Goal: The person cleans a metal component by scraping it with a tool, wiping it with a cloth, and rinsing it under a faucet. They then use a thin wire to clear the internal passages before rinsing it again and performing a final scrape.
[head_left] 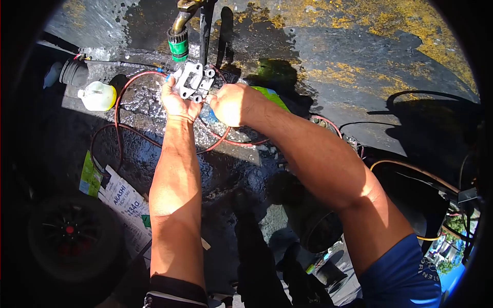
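Observation:
My left hand point(178, 104) grips a silver cast-metal part point(196, 79) from below and the left side. The part has round bolt holes along its edges and an opening in its middle. My right hand point(228, 105) is closed at the part's lower right corner; whatever its fingers may pinch there is hidden. Just above the part hangs a tap with a green hose connector point(178, 47) on its spout. I cannot make out any water coming from it.
A red hose point(118, 102) loops over the wet ground around my hands. To the left stands a white-yellow plastic container point(98, 96). Below it lies a printed cardboard box point(123, 197), near a dark wheel point(69, 230). A wall with yellow patches point(359, 77) rises behind.

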The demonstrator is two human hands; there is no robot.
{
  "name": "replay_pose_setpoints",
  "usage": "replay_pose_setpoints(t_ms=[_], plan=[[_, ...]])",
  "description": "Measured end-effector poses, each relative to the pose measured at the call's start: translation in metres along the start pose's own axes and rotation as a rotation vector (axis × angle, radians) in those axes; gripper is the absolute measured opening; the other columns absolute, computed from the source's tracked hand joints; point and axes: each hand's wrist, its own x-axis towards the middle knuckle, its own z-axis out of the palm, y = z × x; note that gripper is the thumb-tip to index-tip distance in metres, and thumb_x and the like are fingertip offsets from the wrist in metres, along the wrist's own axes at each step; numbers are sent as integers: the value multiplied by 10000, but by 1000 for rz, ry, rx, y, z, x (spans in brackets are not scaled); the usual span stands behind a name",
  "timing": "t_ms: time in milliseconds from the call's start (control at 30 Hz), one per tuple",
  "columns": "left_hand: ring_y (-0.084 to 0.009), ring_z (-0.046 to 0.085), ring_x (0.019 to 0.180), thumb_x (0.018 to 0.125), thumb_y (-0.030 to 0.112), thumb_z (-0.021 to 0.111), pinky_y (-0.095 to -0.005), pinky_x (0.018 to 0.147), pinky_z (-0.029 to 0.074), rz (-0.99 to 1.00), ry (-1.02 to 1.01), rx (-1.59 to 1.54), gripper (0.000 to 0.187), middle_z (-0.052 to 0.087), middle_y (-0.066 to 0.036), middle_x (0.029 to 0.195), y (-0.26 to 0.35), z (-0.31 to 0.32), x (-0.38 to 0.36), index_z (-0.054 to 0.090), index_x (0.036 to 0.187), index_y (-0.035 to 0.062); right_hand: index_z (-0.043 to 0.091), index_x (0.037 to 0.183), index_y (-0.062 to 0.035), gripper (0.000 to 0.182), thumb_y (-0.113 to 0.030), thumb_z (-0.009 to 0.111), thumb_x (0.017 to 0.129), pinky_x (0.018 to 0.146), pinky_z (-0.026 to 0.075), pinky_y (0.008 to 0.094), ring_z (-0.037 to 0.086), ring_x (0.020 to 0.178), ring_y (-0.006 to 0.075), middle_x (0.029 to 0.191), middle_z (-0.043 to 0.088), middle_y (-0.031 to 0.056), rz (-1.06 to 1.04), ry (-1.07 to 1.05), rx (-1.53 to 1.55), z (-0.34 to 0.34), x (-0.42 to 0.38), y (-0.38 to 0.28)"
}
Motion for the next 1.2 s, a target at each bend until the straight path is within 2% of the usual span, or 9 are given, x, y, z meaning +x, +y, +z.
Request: replay_pose_setpoints(t_ms=[133,267,333,433,500,667,933,1067,1200], plan=[[-346,624,1104,941,419,359,-581,891,458,26,94,-48,508,676,-112,1215,9,15,2,628,1242,110,703,898,9,464,-330,416,1030,777,518,461,678,794,382,867,701,218,-57,121,32,3,-16,30],[-349,626,1117,900,334,484,-669,978,349,-91,-9,136,451,670,-112,1229,11,29,-6,589,1278,110,671,871,-35,323,-267,502,1017,578,464,359,580,611,203,709,603,74,97,102,699,29,-13,71],[-321,641,1114,869,126,545,-589,1001,444,-57,-151,69,388,662,-134,1224,8,13,11,581,1248,51,649,888,-61,237,-230,535,1008,525,426,305,517,583,127,677,529,7,299,7,1155,31,-10,72],[-282,644,1120,870,72,558,-449,1027,485,105,-175,102,429,658,-142,1227,13,-4,-2,551,1294,7,628,965,-84,147,-201,547,1002,512,440,298,528,577,141,724,558,1,290,-60,1416,37,23,55],[-273,651,1112,884,72,548,-439,1017,497,142,-79,38,383,667,-135,1208,24,-19,-18,575,1257,-11,629,987,-87,115,-170,550,997,533,466,301,576,622,157,755,599,17,335,-119,1556,34,55,27],[-244,659,1104,926,130,565,-400,998,508,267,4,-23,360,683,-104,1192,50,-68,-61,591,1263,6,572,1132,1,170,-51,481,998,600,525,347,649,738,230,882,655,126,22,18,1882,30,129,-36],[-249,648,1121,921,149,540,-399,1009,497,428,-25,22,391,684,-119,1192,65,-112,-81,610,1262,-29,559,1095,-4,224,-209,477,1055,650,554,408,585,677,226,797,575,56,90,-23,1811,41,138,-57],[-271,644,1133,895,166,529,-412,1015,498,391,-66,3,469,669,-144,1223,55,-108,-81,579,1307,-53,596,1084,-51,191,-220,518,1043,508,468,274,533,615,127,789,565,21,-29,-209,1709,40,137,-33],[-288,606,1198,893,206,507,-428,1065,456,349,-84,-99,529,637,-157,1284,36,-93,-75,543,1353,-52,649,1084,-68,448,-492,662,943,425,324,207,385,512,51,795,566,-29,144,-145,1028,33,121,-42]])
